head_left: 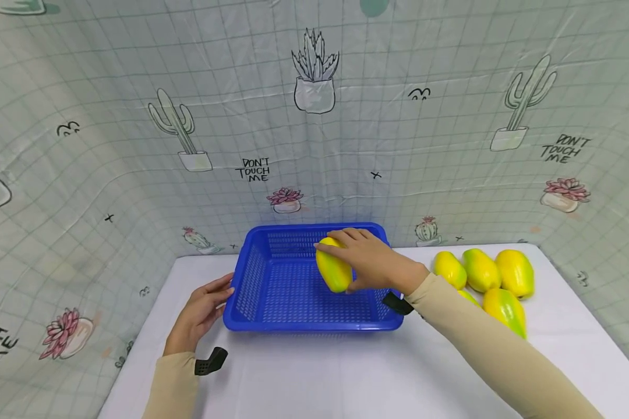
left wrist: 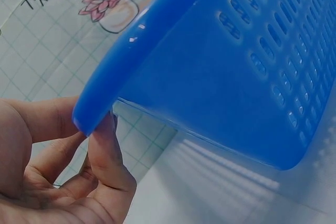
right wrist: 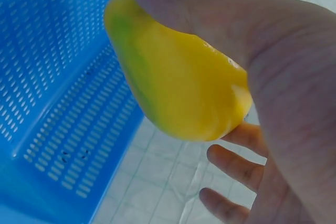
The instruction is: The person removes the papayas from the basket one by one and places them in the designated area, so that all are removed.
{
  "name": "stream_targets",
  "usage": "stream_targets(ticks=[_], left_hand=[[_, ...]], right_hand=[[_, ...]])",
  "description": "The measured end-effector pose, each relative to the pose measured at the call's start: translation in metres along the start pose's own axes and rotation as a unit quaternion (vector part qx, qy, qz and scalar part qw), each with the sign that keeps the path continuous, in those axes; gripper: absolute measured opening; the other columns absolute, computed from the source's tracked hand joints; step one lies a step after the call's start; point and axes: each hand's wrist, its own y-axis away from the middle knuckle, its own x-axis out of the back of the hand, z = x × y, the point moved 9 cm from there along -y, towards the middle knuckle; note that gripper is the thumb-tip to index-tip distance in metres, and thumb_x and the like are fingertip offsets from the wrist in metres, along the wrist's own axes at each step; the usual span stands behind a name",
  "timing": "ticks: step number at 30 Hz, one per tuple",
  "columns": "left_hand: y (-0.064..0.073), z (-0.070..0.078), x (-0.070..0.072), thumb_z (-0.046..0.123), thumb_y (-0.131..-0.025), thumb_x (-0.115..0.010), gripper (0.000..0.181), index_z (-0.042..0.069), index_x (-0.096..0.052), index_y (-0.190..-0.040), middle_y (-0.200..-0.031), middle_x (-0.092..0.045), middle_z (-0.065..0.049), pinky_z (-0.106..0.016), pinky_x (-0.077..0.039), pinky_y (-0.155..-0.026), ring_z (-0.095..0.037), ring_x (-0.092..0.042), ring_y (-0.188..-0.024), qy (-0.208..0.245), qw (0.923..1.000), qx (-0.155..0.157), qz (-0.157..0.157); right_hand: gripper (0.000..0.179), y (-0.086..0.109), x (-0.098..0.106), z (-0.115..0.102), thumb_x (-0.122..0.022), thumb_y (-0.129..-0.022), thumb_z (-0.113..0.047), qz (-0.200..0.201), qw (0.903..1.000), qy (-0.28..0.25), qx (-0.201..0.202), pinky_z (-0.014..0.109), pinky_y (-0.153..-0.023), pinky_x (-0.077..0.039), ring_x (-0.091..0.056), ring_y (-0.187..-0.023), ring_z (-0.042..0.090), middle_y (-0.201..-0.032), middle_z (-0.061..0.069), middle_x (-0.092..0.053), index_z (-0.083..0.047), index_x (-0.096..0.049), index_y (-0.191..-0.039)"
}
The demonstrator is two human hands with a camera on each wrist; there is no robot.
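Observation:
A blue plastic basket (head_left: 314, 327) with slotted walls stands on the white table. At its left end, my left hand (head_left: 201, 308) pinches the rim between thumb and fingers; the left wrist view shows this rim (left wrist: 100, 87) close up. Over the basket's right half, my right hand (head_left: 369, 259) holds a smooth yellow-green fruit (head_left: 332, 270), shaped like a mango or small papaya. In the right wrist view the thumb lies across the fruit (right wrist: 178, 82), and some fingertips show below it. The fruit hangs above the basket floor, tilted.
Several similar fruits (head_left: 481, 270) lie grouped on the table (head_left: 314, 378) to the right of the basket, one partly hidden by my right forearm. A patterned cloth (head_left: 346, 139) with cactus drawings rises behind and at both sides of the table.

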Motion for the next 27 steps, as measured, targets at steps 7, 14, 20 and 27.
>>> stream_targets(ticks=[7, 14, 20, 27], left_hand=[[0.002, -0.001, 0.000, 0.001, -0.106, -0.057, 0.059, -0.003, -0.037, -0.161, -0.119, -0.066, 0.004, -0.021, -0.058, -0.083, -0.005, -0.066, -0.096, -0.001, 1.0000, 0.002, -0.001], [0.000, -0.002, 0.001, 0.001, -0.107, -0.056, 0.058, -0.002, -0.038, -0.161, -0.123, -0.065, 0.002, -0.021, -0.058, -0.083, -0.005, -0.066, -0.096, -0.002, 1.0000, 0.001, -0.001], [-0.001, -0.002, 0.001, 0.002, -0.107, -0.057, 0.058, -0.002, -0.037, -0.162, -0.121, -0.064, 0.003, -0.020, -0.058, -0.083, -0.005, -0.066, -0.095, -0.001, 1.0000, 0.002, -0.003], [-0.001, -0.002, 0.000, 0.003, -0.107, -0.057, 0.058, -0.001, -0.037, -0.162, -0.132, -0.061, -0.003, -0.020, -0.058, -0.084, -0.004, -0.065, -0.097, -0.003, 1.0000, 0.003, -0.001]], right_hand=[[0.102, 0.021, 0.005, 0.012, -0.099, -0.073, -0.034, 0.030, 0.9993, -0.015, -0.015, 0.063, -0.115, -0.041, -0.046, -0.140, 0.044, -0.156, 0.019, -0.047, -0.017, -0.048, -0.159], [0.104, 0.042, 0.013, 0.030, -0.101, -0.070, -0.033, 0.060, 0.9976, -0.019, -0.030, 0.064, -0.110, -0.047, -0.048, -0.136, 0.046, -0.154, 0.022, -0.048, -0.015, -0.048, -0.159], [0.106, 0.067, 0.020, 0.044, -0.102, -0.069, -0.029, 0.083, 0.9948, -0.034, -0.049, 0.064, -0.109, -0.047, -0.047, -0.136, 0.047, -0.156, 0.022, -0.046, -0.015, -0.047, -0.159], [0.107, 0.098, 0.029, 0.058, -0.102, -0.069, -0.023, 0.107, 0.9911, -0.044, -0.067, 0.071, -0.107, -0.044, -0.048, -0.135, 0.050, -0.156, 0.023, -0.045, -0.015, -0.046, -0.159]])
